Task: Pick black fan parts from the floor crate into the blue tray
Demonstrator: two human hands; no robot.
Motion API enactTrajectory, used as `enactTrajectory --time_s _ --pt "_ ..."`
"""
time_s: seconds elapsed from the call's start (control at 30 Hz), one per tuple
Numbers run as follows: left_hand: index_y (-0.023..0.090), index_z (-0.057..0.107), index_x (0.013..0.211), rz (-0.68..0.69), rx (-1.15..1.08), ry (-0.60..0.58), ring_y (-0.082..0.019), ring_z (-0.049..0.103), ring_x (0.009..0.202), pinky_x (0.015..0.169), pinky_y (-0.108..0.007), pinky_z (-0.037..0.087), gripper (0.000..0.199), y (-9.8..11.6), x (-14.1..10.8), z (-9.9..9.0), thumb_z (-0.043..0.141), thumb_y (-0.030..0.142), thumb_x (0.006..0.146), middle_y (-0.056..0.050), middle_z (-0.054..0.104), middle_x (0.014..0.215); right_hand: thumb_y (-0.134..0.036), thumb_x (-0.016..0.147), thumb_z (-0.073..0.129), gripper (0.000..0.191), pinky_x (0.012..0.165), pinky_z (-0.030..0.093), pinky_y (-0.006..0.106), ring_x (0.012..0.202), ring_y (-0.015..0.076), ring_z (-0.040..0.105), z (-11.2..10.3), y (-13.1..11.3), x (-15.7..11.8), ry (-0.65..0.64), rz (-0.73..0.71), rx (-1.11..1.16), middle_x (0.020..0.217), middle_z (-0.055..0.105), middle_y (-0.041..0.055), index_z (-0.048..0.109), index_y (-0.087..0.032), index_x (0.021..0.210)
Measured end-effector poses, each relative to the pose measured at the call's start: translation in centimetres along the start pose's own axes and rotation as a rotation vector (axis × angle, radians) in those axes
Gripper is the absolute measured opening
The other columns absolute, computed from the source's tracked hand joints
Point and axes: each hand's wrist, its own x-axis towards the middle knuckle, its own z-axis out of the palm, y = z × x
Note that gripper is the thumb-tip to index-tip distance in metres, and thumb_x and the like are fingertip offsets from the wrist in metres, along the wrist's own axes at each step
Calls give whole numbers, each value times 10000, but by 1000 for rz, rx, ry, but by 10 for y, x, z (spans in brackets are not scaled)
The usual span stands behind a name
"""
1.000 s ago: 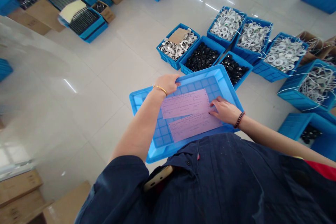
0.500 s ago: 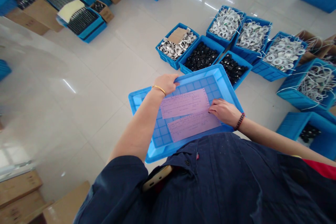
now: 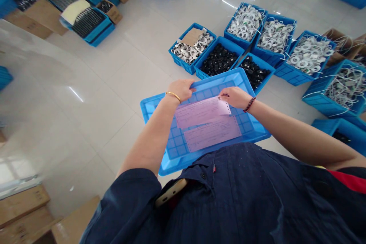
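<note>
A shallow blue plastic tray point(image 3: 174, 151) is held in front of my body. My left hand point(image 3: 183, 90), with a gold bangle at the wrist, grips the tray's far rim. Two pink printed paper slips lie in the tray. The upper slip point(image 3: 197, 112) has its right end curled up, pinched between the fingers of my right hand point(image 3: 235, 97), which has a dark beaded bracelet. The lower slip point(image 3: 213, 134) lies flat nearer my body, untouched by either hand.
Beyond the tray, blue crates on the floor hold black parts point(image 3: 219, 60), white parts point(image 3: 191, 47) and coiled white cables point(image 3: 246, 23). More crates and cardboard boxes point(image 3: 36, 17) stand at the upper left. Cardboard boxes point(image 3: 24, 206) lie at lower left.
My right hand has moved up and slightly left, from the right edges of the slips to the upper slip's corner, lifting its right end. My left hand stays on the rim.
</note>
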Motion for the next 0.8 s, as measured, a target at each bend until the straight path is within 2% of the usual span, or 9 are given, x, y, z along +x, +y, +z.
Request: enactTrajectory --time_s 0.17,0.27,0.33,0.37,0.43,0.53,0.6,0.73,0.8 --pt "241 657 1207 12 -8 6 -282 661 1121 902 -346 496 342 0 -1 -1 500 397 946 -81 729 1204 -192 972 541 260 937 475 319 1036 250 652 6 1 17 22 -50 -78 1085 725 96 733 -151 1142" --pt "238 658 1195 12 -11 8 -282 661 1127 900 -346 495 329 -1 -1 0 501 392 950 -83 730 1203 -233 941 621 364 1031 454 381 1140 291 600 9 2 7 144 -54 -125 1213 649 140 640 -132 1291" --pt "243 656 1189 8 -11 11 -282 662 1130 888 -344 496 320 -3 -1 1 506 396 951 -80 731 1207 -257 931 652 379 1059 438 408 1168 307 571 10 2 -8 204 -76 -171 1228 597 155 616 -129 1286" --pt "245 655 1186 6 -10 12 -282 663 1132 882 -343 495 316 -3 -1 1 508 395 950 -79 730 1210 -267 931 659 349 1057 439 410 1158 308 569 10 1 -17 195 -85 -195 1208 585 154 622 -133 1251" --pt "245 652 1186 8 -11 15 -284 662 1140 879 -344 493 313 -4 -1 2 508 394 952 -79 729 1222 -289 928 679 284 1023 458 403 1113 307 585 14 0 -36 99 -75 -249 1166 583 150 636 -142 1167" --pt "246 642 1211 11 -11 17 -284 657 1157 896 -346 489 328 -4 -1 1 503 397 956 -77 722 1246 -315 909 726 308 963 483 389 1086 315 601 25 -1 -58 -77 -4 -317 1160 593 168 632 -129 1136" --pt "243 639 1221 8 -7 8 -285 654 1163 904 -349 490 335 -3 -1 1 500 396 958 -80 719 1255 -301 921 716 291 946 485 376 1097 313 601 32 -1 -65 -127 38 -318 1158 600 171 629 -120 1132" --pt "236 640 1243 8 -6 -6 -297 653 1169 918 -365 498 353 -2 -2 -1 496 388 959 -94 713 1265 -223 972 623 71 891 482 335 1035 271 626 37 -2 -66 -214 59 -231 1076 636 117 659 -162 972" --pt "230 632 1267 10 -6 0 -303 650 1175 930 -376 498 371 -1 -3 -2 491 388 962 -102 708 1275 -202 985 593 100 866 480 323 1006 259 636 35 -2 -66 -227 48 -212 1050 645 102 659 -173 916"
